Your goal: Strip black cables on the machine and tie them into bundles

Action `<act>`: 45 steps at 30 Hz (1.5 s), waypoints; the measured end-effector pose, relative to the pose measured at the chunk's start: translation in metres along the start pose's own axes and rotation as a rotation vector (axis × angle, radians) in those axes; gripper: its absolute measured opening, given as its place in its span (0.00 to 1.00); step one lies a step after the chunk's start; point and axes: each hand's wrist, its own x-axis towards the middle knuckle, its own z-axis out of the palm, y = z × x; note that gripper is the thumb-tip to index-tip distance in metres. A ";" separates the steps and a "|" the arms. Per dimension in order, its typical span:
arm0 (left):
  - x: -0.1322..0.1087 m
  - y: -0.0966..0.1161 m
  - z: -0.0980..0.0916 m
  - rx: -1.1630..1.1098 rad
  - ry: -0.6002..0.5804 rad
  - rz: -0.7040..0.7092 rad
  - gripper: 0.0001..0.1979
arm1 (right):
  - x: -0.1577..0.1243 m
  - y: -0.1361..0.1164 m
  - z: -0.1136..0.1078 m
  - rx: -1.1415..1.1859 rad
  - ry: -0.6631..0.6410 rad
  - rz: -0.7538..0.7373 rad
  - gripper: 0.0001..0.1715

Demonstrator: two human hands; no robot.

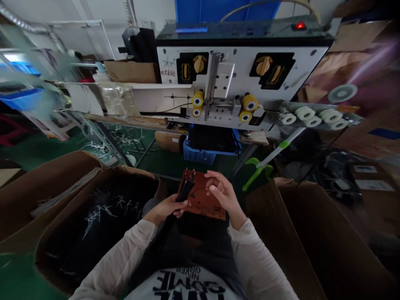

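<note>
My left hand is wrapped round a bundle of short black cables with copper-coloured tips pointing up and away. To its right, my right hand is raised with thumb and forefinger close together on what looks like a thin dark wire, stretching from beside the bundle to the fingertips. Its other fingers are curled loosely. Beneath both hands lies a worn red-brown board, its edges partly hidden by the hands.
Ahead stands a white machine with yellow rollers and dials on a bench. Below it a blue crate holds dark material. At left, a cardboard box contains black bundles with white ties. Another open box stands at right, near a green-footed stand.
</note>
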 end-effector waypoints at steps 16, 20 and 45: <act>-0.007 0.019 -0.008 -0.141 0.135 -0.030 0.22 | 0.022 0.003 0.039 0.041 0.055 0.084 0.12; -0.009 0.022 -0.001 -0.114 0.063 0.055 0.20 | 0.036 0.005 0.052 -0.164 0.143 -0.028 0.08; -0.002 0.023 0.003 -0.079 -0.090 0.078 0.21 | 0.046 0.001 0.032 -0.196 -0.108 -0.166 0.16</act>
